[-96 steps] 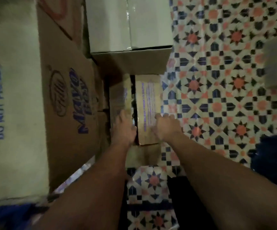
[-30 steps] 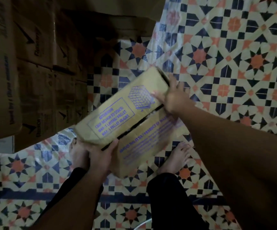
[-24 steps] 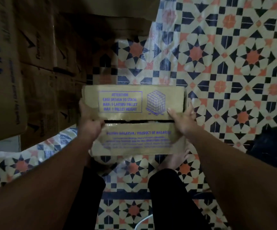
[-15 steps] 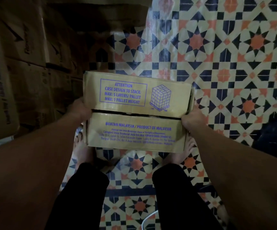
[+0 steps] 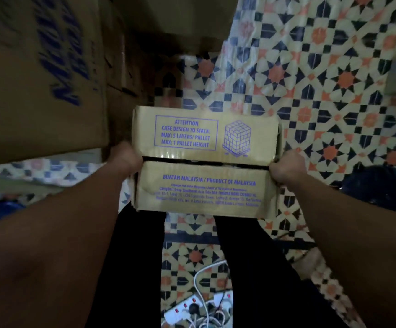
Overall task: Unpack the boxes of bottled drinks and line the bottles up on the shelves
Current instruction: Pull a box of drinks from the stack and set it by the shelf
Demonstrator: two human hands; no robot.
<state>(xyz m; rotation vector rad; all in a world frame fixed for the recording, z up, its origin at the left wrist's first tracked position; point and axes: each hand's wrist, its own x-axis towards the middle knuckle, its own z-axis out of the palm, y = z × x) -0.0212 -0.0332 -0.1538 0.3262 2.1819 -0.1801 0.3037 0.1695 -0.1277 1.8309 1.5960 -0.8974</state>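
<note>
Tan rectangular cardboard carton [image 5: 205, 162] with blue print, top flaps meeting at a dark seam: held level above the black-trousered legs [image 5: 251, 268]. Left hand [image 5: 125, 157] gripped the carton's left end, fingers curled at the seam; right hand [image 5: 287, 168] gripped its right end likewise. Left of the carton: large brown box [image 5: 40, 74], blue lettering. Beyond and right: star-patterned floor covering [image 5: 310, 91]. Below the carton: white power strip [image 5: 192, 311] with cables.
</note>
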